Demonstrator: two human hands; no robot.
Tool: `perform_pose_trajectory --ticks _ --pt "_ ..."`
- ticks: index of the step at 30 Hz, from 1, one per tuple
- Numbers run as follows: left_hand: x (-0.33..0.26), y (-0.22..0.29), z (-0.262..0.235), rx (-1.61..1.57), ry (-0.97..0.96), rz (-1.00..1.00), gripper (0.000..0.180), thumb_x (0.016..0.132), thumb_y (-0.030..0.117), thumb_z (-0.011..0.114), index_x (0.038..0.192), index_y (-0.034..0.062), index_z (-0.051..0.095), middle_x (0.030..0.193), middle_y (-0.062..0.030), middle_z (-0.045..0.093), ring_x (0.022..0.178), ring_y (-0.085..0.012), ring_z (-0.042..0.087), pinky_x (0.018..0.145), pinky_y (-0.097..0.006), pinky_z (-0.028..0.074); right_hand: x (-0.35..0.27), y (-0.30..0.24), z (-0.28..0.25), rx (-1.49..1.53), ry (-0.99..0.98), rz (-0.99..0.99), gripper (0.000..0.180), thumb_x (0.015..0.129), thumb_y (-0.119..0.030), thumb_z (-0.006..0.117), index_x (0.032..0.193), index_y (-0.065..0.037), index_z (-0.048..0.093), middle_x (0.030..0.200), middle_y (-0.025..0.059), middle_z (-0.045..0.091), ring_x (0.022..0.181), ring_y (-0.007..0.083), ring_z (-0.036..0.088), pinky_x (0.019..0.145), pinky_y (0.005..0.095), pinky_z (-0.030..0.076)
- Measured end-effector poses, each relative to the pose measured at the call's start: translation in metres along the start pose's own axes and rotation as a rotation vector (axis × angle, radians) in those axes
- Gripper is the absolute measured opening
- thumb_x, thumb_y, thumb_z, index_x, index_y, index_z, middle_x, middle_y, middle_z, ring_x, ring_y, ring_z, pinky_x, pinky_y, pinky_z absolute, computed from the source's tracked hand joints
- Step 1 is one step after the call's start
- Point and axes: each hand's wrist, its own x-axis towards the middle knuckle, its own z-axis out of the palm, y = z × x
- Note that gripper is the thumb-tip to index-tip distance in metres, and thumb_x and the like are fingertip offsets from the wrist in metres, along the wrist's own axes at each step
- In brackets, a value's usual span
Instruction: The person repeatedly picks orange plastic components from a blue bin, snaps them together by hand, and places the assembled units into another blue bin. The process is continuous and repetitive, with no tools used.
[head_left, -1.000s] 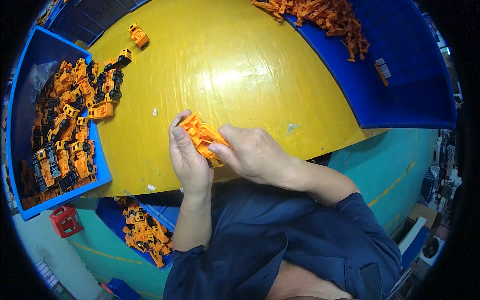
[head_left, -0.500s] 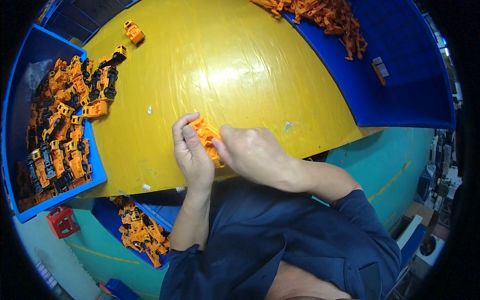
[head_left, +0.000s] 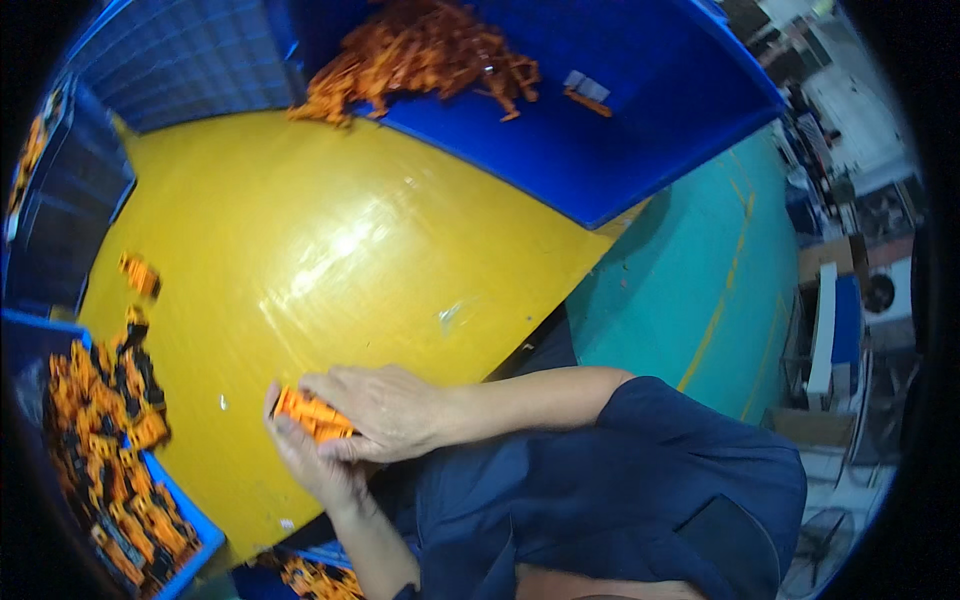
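Observation:
Between my two hands, over the near part of the yellow tabletop (head_left: 250,310), is an orange toy truck (head_left: 317,415). My left hand (head_left: 312,465) is closed round it from the left and below, thumb along its side. My right hand (head_left: 390,410) presses on its right end with the fingers curled and the thumb underneath. Both hands hide part of the truck, and some blur covers its details.
A blue bin (head_left: 190,555) full of orange-and-black toy trucks (head_left: 110,440) stands at the left. One loose truck (head_left: 140,275) lies on the tabletop. A large blue bin (head_left: 600,160) at the far side holds orange plastic parts (head_left: 430,60). More trucks (head_left: 320,578) show below.
The view has swung round, so the bins and tabletop appear shifted and turned. Both hands still hold the truck; my right hand now lies further over its end.

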Motion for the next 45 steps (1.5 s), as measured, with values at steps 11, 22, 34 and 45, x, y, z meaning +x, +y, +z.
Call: perform_pose_trajectory --ticks 11,22,34,45 --pt "-0.091 0.147 -0.187 1.537 0.132 -0.364 0.045 0.1 0.025 0.074 0.134 -0.0021 0.062 0.124 -0.0259 0.069 0.113 -0.0347 0.066 0.099 -0.039 0.052 0.04 0.189 -0.255 -0.694 0.888 0.513 0.025 0.1 -0.019 0.064 0.121 -0.007 0.07 0.11 0.0166 0.073 0.104 0.0329 0.072 0.088 0.0444 0.057" --pt "-0.083 0.123 -0.147 1.534 -0.103 -0.399 0.043 0.103 0.02 0.071 0.136 -0.0045 0.059 0.123 -0.02 0.071 0.108 -0.0301 0.068 0.097 -0.041 0.054 0.046 0.195 -0.261 -0.591 0.655 0.754 0.052 0.083 -0.035 0.082 0.126 -0.008 0.071 0.114 0.0191 0.076 0.11 0.0362 0.072 0.093 0.0423 0.057" --pt "0.026 0.119 -0.121 1.532 0.045 0.497 0.035 0.094 0.014 0.076 0.122 -0.0038 0.063 0.109 -0.0221 0.069 0.099 -0.0376 0.067 0.088 -0.042 0.055 0.017 0.159 -0.231 -0.23 0.477 0.556 0.029 0.096 -0.019 0.071 0.117 -0.001 0.063 0.089 0.0073 0.069 0.077 0.0161 0.064 0.068 0.0293 0.051" --pt "0.17 0.107 -0.111 1.969 0.451 0.693 0.044 0.09 0.015 0.08 0.124 -0.0054 0.061 0.139 -0.0284 0.055 0.141 -0.0445 0.042 0.116 -0.06 0.035 -0.056 0.069 -0.095 0.892 -0.126 0.559 0.052 0.089 -0.015 0.084 0.134 -0.002 0.061 0.09 -0.0012 0.065 0.068 0.0039 0.06 0.059 0.0165 0.051"
